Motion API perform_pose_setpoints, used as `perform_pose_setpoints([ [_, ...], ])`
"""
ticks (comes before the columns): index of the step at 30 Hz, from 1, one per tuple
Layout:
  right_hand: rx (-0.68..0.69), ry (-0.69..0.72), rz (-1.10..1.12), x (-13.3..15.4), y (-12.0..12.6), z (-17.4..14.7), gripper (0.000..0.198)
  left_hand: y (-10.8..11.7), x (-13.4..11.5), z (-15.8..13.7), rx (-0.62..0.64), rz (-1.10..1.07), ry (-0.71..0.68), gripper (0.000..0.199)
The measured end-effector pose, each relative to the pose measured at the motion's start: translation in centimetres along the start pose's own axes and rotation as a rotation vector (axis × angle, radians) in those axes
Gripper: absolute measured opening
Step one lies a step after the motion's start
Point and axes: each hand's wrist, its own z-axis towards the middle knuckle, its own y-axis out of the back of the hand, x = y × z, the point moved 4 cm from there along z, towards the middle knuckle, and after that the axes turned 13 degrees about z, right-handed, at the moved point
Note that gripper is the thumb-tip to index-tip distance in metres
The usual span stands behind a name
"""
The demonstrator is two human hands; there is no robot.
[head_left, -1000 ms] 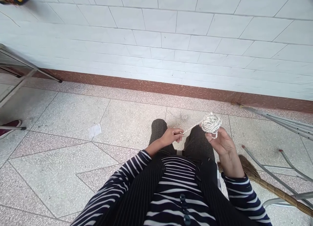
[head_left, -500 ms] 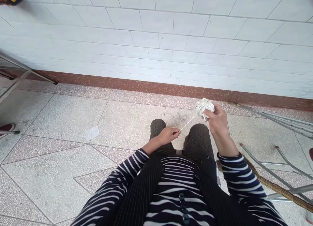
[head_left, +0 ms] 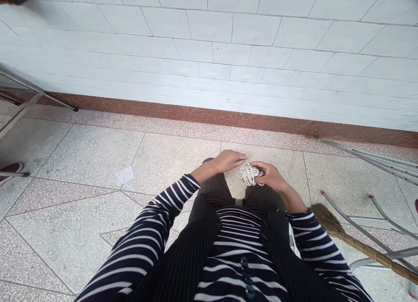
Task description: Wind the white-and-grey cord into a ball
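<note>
A bundle of white cord hangs over the gap between my knees. My right hand grips it from the right, thumb and fingers closed around its side. Close beside it on the left, my left hand pinches the strand running from the bundle, fingertips near the bundle's top. Only a short bit of strand shows between the two hands. The loose cord lying on the floor is mostly hidden behind my hands.
A straw broom lies at my right beside metal chair legs. Folded metal legs lean near the wall. A white paper is on the floor at left, with a metal frame farther left. The tiled wall stands ahead.
My right hand has brought the cord bundle down and left, toward my left hand. My left hand has moved slightly up. The stretch of strand between them has shortened.
</note>
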Motion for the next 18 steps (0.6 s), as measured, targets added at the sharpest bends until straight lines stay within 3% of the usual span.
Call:
perform_pose_setpoints([
  [4, 0.057, -0.071, 0.480, 1.5, 0.7, -2.0, 0.060, -0.8, 0.6, 0.5, -0.085, -0.263, 0.088, 0.029],
  [8, -0.118, -0.034, 0.776, 4.0, 1.9, -2.5, 0.071, -1.6, 0.9, 0.8, -0.087, -0.441, 0.144, 0.032],
  [11, -0.187, 0.012, 0.878, 5.7, 2.5, -2.2, 0.077, -2.3, 1.7, 0.6, -0.056, -0.498, 0.202, 0.034],
  [18, -0.407, 0.161, 0.912, 8.6, 5.4, -2.9, 0.060, -3.1, 5.8, -0.9, -0.081, -0.389, 0.338, 0.029],
])
